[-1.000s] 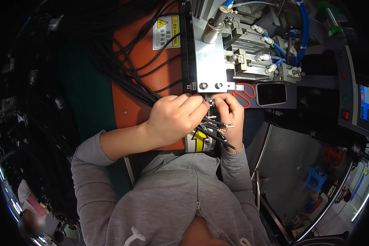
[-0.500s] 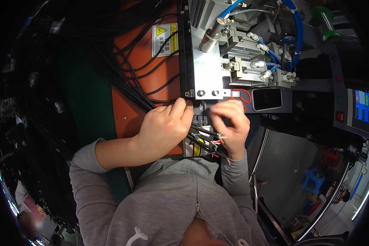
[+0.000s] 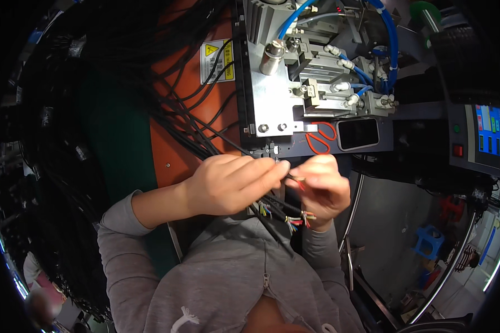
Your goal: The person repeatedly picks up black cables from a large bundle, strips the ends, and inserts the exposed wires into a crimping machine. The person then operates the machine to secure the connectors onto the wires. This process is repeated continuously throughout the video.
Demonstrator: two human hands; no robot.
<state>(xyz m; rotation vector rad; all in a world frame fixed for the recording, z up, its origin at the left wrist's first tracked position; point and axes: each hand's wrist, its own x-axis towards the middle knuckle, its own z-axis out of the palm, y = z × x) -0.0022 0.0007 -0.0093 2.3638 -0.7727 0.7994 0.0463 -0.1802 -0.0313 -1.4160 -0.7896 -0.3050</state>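
Observation:
In front of the machine, my left hand [image 3: 228, 183] is closed around a black cable, its thumb and fingertips pinched near the cable's end. Facing it, my right hand [image 3: 326, 191] pinches at the thin coloured wires [image 3: 300, 183] that stick out of this end; its fingertips are slightly blurred. Below both hands hang several more black cables [image 3: 275, 204] with stripped ends showing red, white, green and yellow wires. Just beyond my fingers is the machine's small metal clamping area [image 3: 268, 151], partly hidden by my left hand. The cables run back to the upper left.
A bright metal plate [image 3: 272, 102] and pneumatic cylinders [image 3: 325, 69] with blue hoses stand ahead. Red-handled scissors [image 3: 319, 141] and a phone [image 3: 358, 134] lie to the right. Beyond them is a control screen [image 3: 490, 130]. Dark cable bundles [image 3: 55, 166] hang at left; a blue stool [image 3: 429, 241] stands on the floor.
Both hands have come down from the machine's front edge toward me, and one cable end is now between them. The view has shifted slightly; more of the scissors shows.

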